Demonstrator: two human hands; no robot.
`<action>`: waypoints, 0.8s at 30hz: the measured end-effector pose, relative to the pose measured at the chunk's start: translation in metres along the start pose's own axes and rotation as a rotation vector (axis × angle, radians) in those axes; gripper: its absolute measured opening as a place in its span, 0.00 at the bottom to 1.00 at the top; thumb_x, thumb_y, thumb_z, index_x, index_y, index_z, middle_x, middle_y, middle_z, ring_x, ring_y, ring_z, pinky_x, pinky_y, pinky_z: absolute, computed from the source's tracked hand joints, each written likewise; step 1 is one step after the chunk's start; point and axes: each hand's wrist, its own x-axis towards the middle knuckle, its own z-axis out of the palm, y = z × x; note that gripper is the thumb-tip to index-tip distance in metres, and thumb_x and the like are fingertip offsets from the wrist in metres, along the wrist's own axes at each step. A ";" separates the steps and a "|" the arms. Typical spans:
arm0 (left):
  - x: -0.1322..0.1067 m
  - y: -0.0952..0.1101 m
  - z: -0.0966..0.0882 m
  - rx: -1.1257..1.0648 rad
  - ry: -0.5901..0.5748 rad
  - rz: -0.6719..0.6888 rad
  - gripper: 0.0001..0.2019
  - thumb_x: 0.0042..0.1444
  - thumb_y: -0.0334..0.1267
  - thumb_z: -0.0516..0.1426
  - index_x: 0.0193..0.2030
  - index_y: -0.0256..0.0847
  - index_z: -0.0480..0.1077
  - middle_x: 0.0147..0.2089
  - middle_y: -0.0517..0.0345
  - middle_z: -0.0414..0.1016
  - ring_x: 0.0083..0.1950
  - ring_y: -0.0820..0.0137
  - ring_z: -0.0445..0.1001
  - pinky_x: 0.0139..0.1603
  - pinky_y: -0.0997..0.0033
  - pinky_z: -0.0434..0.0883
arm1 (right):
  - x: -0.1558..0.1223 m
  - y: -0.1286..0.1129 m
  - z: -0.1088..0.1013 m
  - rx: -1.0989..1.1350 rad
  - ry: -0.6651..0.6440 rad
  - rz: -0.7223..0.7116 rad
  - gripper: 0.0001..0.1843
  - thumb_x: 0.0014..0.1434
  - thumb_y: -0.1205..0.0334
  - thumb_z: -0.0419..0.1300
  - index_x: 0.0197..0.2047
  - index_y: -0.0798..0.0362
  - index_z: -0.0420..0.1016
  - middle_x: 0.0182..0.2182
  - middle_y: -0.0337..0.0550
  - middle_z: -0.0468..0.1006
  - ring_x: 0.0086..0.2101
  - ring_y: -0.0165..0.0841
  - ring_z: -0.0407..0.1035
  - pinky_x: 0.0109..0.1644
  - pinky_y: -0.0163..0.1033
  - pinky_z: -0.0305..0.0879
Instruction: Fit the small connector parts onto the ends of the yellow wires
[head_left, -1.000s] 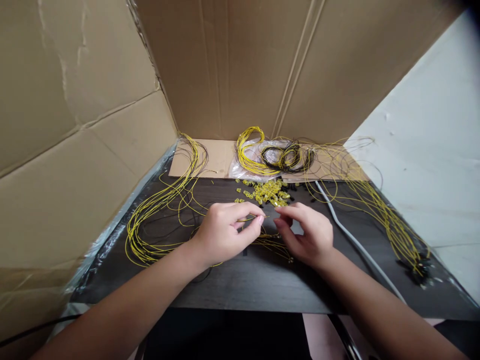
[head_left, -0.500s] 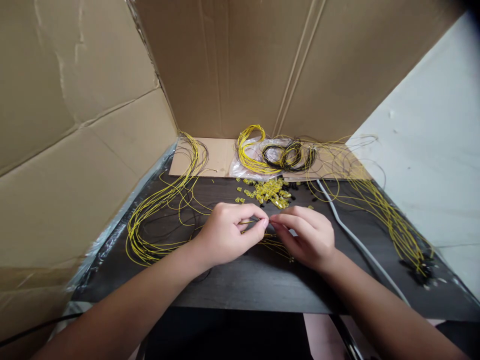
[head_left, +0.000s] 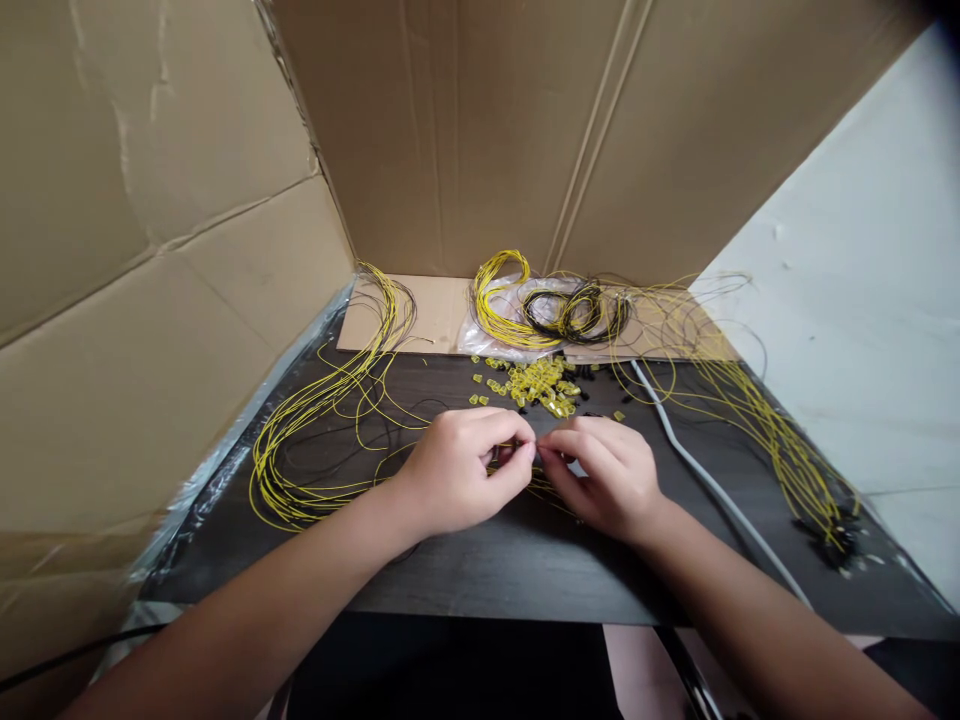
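My left hand [head_left: 469, 468] is closed in a pinch over the middle of the table, and a thin wire seems to run through its fingers. Its fingertips almost meet those of my right hand [head_left: 604, 475], also pinched, on something too small to make out. Yellow wires [head_left: 300, 485] lie in a long loose loop to the left and pass under my hands. Just beyond the fingers is a pile of small yellow clear plastic pieces [head_left: 544, 382], with small black pieces [head_left: 585, 372] at its right side.
Behind the pile, a cardboard strip [head_left: 435, 310] bears coiled yellow wires [head_left: 495, 320] and black wires [head_left: 585, 315] on a plastic bag. More yellow wires [head_left: 795, 460] with black ends lie at right. A grey cable [head_left: 701, 470] crosses the dark table [head_left: 510, 580]. Cardboard walls [head_left: 487, 140] stand behind and left.
My right hand has shifted slightly left and its fingertips stay close to my left hand's. The yellow wire seen inside my left hand earlier shows less now.
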 end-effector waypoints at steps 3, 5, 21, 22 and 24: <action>0.000 0.000 0.000 0.045 0.001 -0.002 0.05 0.59 0.31 0.56 0.34 0.38 0.73 0.23 0.65 0.65 0.24 0.78 0.61 0.27 0.77 0.60 | 0.000 0.002 -0.002 -0.012 -0.012 -0.009 0.08 0.61 0.70 0.61 0.43 0.52 0.70 0.31 0.40 0.77 0.29 0.28 0.68 0.34 0.36 0.64; -0.001 -0.001 -0.001 0.082 0.023 -0.014 0.05 0.58 0.32 0.56 0.34 0.39 0.74 0.20 0.68 0.60 0.21 0.79 0.57 0.26 0.76 0.59 | 0.002 0.008 -0.004 -0.015 0.020 0.080 0.06 0.61 0.68 0.61 0.42 0.52 0.71 0.31 0.40 0.77 0.30 0.29 0.69 0.36 0.36 0.65; -0.001 -0.015 -0.009 0.150 0.111 0.021 0.05 0.57 0.32 0.57 0.33 0.39 0.74 0.23 0.66 0.69 0.20 0.80 0.59 0.25 0.76 0.59 | -0.014 0.076 0.005 -0.400 -0.307 0.624 0.12 0.63 0.64 0.56 0.44 0.55 0.80 0.40 0.50 0.78 0.41 0.41 0.74 0.43 0.43 0.67; -0.001 -0.016 -0.009 0.155 0.111 0.026 0.05 0.57 0.32 0.57 0.33 0.39 0.74 0.23 0.66 0.69 0.21 0.80 0.59 0.26 0.75 0.59 | -0.014 0.075 0.006 -0.396 -0.305 0.625 0.12 0.63 0.64 0.56 0.43 0.55 0.80 0.39 0.49 0.78 0.40 0.41 0.74 0.43 0.43 0.67; -0.001 -0.017 -0.010 0.164 0.109 0.028 0.05 0.58 0.32 0.56 0.33 0.39 0.74 0.23 0.66 0.69 0.21 0.80 0.59 0.26 0.75 0.59 | -0.014 0.075 0.007 -0.384 -0.303 0.623 0.11 0.63 0.66 0.56 0.41 0.54 0.80 0.39 0.48 0.78 0.40 0.40 0.74 0.42 0.42 0.67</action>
